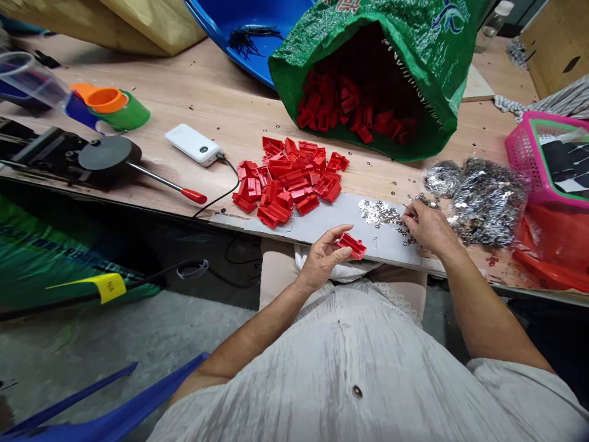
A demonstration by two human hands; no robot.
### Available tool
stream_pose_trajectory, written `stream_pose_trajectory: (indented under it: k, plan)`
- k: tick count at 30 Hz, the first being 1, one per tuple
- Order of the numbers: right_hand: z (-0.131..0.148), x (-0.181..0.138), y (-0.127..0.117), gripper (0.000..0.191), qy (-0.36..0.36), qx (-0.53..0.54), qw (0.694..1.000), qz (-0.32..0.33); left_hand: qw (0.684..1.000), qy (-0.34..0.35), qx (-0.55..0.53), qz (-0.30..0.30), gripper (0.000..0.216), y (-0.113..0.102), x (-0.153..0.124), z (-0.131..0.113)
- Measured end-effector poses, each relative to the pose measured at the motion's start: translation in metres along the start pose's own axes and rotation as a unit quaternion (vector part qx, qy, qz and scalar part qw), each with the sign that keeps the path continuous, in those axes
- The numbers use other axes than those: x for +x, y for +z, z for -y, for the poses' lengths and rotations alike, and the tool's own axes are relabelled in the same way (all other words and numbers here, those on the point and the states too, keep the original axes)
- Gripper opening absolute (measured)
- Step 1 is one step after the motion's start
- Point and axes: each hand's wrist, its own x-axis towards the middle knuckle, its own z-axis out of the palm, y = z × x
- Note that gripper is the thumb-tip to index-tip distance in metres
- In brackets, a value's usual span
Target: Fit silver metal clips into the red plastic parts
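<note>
My left hand (322,258) grips a red plastic housing (352,246) between thumb and fingers, its hollow side facing up, just over the table's front edge. Over small metal pieces, my right hand (430,228) has its fingertips pinched together; what they hold, if anything, is too small to make out. Shiny flat metal pieces (378,212) lie spread on a grey board (317,224) left of that hand. A heap of similar red housings (289,178) sits behind and left of my left hand.
Behind the heap, a green sack (430,132) gapes with more red housings inside. Bags of metal parts (490,196) and a pink basket (519,150) stand right. A white power bank (193,145) with a cable and a red-tipped lever (193,195) lie left; a blue basin (207,27) is behind.
</note>
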Motion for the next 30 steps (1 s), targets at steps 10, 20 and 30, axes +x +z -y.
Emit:
stream_pose_trajectory:
  k: [10,20,30]
  plan:
    - [0.043,-0.043,-0.007,0.012,-0.129,0.307,0.943,0.004,1.0,0.019,-0.01,-0.015,0.045,0.011,0.009,-0.002]
    - [0.074,-0.057,0.014,0.006,-0.231,0.388,0.891,-0.048,1.0,0.022,-0.018,-0.007,0.05,0.017,0.009,-0.006]
    - [0.064,-0.06,0.017,0.013,-0.248,0.342,0.906,0.038,0.996,0.03,0.087,0.011,0.047,0.008,0.007,-0.005]
